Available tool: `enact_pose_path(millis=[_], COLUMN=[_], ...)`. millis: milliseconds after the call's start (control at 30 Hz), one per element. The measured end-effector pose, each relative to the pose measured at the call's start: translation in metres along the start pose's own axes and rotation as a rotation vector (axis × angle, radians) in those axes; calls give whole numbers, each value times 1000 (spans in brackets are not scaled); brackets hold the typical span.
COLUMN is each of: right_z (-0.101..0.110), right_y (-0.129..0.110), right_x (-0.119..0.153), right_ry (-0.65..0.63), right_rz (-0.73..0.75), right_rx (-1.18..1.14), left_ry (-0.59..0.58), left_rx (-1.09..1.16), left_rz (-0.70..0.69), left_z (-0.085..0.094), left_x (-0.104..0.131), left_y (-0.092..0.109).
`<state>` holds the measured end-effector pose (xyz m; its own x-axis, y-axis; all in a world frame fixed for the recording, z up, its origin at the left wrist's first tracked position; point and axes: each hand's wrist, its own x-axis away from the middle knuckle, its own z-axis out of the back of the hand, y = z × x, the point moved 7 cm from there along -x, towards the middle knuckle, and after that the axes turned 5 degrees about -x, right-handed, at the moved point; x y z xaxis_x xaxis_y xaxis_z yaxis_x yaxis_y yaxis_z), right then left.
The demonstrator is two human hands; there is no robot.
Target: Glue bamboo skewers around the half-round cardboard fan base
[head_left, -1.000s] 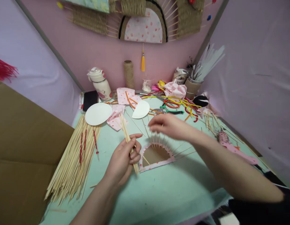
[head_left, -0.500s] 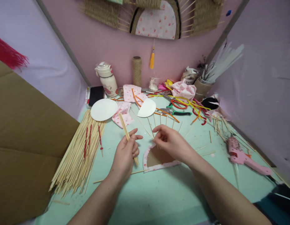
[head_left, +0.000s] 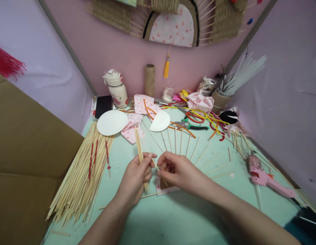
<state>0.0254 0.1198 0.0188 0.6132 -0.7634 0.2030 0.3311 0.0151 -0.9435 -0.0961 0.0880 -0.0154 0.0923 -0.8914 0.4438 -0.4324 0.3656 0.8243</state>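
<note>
My left hand (head_left: 137,172) is closed round a small bundle of thin wooden sticks (head_left: 138,146) that point up and away from me. Just to its right, my right hand (head_left: 171,168) pinches one thin stick (head_left: 155,164) that slants between both hands. Below my right hand lies a half-round cardboard piece (head_left: 165,183) with a pink spotted rim, mostly covered by that hand. Thin sticks (head_left: 182,143) fan out on the table beyond it. One more stick (head_left: 150,195) lies at its lower left.
A large pile of sticks (head_left: 78,177) lies at left, with red-wrapped ones on top. White discs (head_left: 112,122), pliers (head_left: 197,127), a bottle (head_left: 117,90) and a twine spool (head_left: 149,80) stand or lie behind. A pink glue gun (head_left: 270,182) is at right.
My right hand has moved left and down, close beside my left hand, and now pinches a stick there. The bundle in my left hand is more upright. The view has shifted slightly.
</note>
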Motion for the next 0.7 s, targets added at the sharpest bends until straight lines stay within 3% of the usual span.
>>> enact_pose_path(millis=[100, 200, 233, 300, 367, 500, 700], right_z=[15, 59, 72, 88, 90, 89, 142], right_y=[-11, -17, -15, -8, -1, 8, -5], right_x=[-17, -55, -70, -99, -120, -134, -135], right_ry=[-22, 150, 184, 169, 105, 15, 313], right_rz=[51, 141, 147, 194, 269, 381, 277], right_rx=[353, 1039, 1108, 1161, 1197, 1234, 1259], left_ry=[89, 144, 143, 135, 127, 124, 112], left_rx=[64, 127, 139, 154, 170, 198, 201], left_rz=[-42, -80, -78, -65, -56, -56, -44], left_z=[7, 13, 14, 15, 16, 18, 17], left_x=[-1, -1, -2, -2, -3, -5, -6], left_y=[3, 9, 10, 10, 9, 7, 6])
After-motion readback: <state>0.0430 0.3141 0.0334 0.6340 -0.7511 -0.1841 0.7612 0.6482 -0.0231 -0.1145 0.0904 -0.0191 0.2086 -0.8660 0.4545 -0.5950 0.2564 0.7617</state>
